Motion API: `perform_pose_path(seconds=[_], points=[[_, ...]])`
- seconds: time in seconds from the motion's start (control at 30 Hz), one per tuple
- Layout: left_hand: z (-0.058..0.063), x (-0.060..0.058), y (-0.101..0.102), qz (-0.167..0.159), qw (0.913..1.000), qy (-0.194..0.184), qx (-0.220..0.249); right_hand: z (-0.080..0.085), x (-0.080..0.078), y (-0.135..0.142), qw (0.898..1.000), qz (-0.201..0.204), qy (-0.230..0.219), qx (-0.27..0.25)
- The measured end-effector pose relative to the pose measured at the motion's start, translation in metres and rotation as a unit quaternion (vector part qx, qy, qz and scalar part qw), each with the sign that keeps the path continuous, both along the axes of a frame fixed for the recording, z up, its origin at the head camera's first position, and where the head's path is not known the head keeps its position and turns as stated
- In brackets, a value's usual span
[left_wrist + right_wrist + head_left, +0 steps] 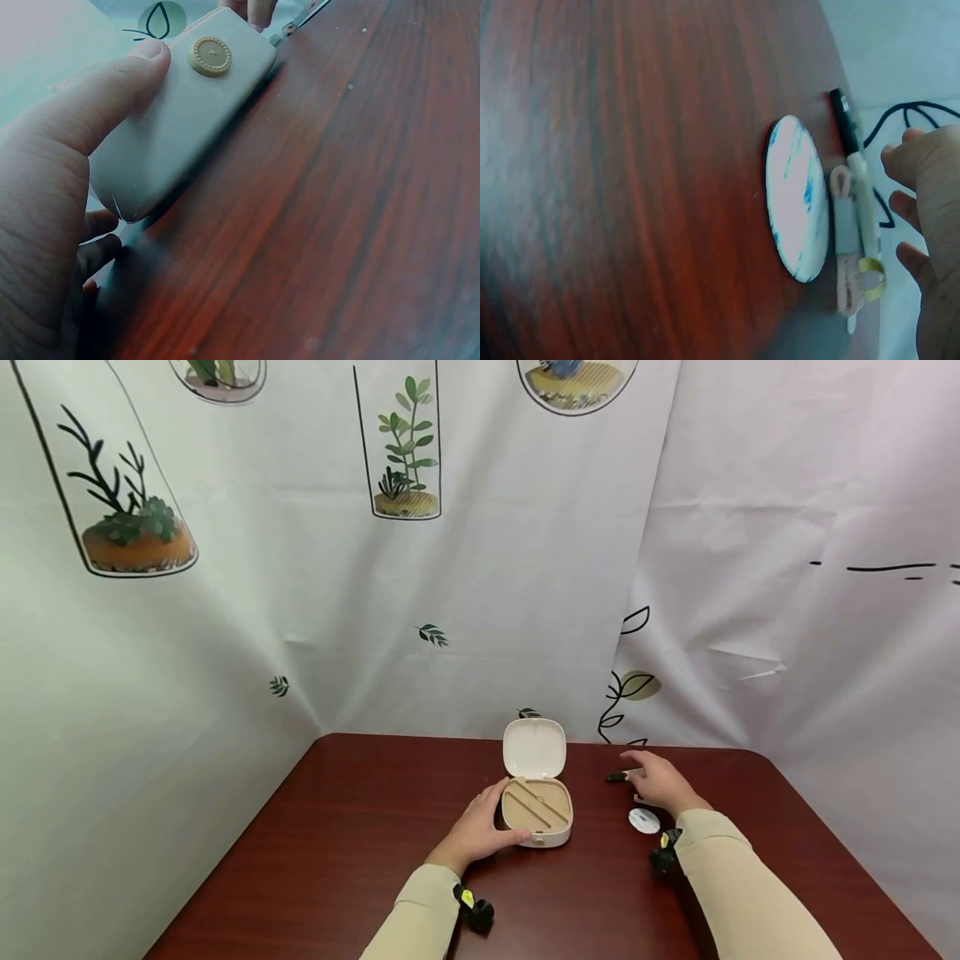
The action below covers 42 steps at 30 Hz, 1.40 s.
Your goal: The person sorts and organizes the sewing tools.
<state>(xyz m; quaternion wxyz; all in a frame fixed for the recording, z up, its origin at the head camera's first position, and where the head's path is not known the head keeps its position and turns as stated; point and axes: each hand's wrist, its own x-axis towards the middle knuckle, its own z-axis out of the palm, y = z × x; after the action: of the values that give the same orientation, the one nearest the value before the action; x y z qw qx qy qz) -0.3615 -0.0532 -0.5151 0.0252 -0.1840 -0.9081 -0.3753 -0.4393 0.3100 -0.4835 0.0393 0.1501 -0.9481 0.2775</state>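
Observation:
My left hand [480,831] grips a small cream box [556,838], thumb along its front and fingers round its left side. The box's white lid [534,748] stands raised at the back, and slanting dividers cross its beige inside. A round button clasp [211,56] sits on the front, near my left thumb. To the right, my right hand [660,781] reaches over a black-capped pen [860,187], fingers loosely bent with nothing gripped. Beside the pen lies a slim pinkish piece with a grey middle [845,225]. Nearer me is a white oval disc [644,821] with blue marks.
Everything lies on a dark red wood-grain table [337,827]. Its far edge meets a white printed curtain [480,593]. A yellowish band [872,279] loops by the pen's lower end. Each wrist carries a black camera.

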Motion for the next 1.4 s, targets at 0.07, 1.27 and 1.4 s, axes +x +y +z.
perform_pose_path(seconds=[0.07,1.27,1.4], points=[[0.0,-0.001,0.0,-0.002,1.0,0.001,0.0,-0.001,0.001,0.002,0.999,0.001,0.018,0.035],[0.001,-0.002,0.0,0.006,0.9998,0.016,-0.01,-0.007,0.011,-0.001,0.983,-0.045,0.136,0.111],[0.0,-0.003,-0.001,0.005,0.9998,0.018,-0.011,0.0,0.012,-0.007,0.983,-0.042,0.145,0.107]])
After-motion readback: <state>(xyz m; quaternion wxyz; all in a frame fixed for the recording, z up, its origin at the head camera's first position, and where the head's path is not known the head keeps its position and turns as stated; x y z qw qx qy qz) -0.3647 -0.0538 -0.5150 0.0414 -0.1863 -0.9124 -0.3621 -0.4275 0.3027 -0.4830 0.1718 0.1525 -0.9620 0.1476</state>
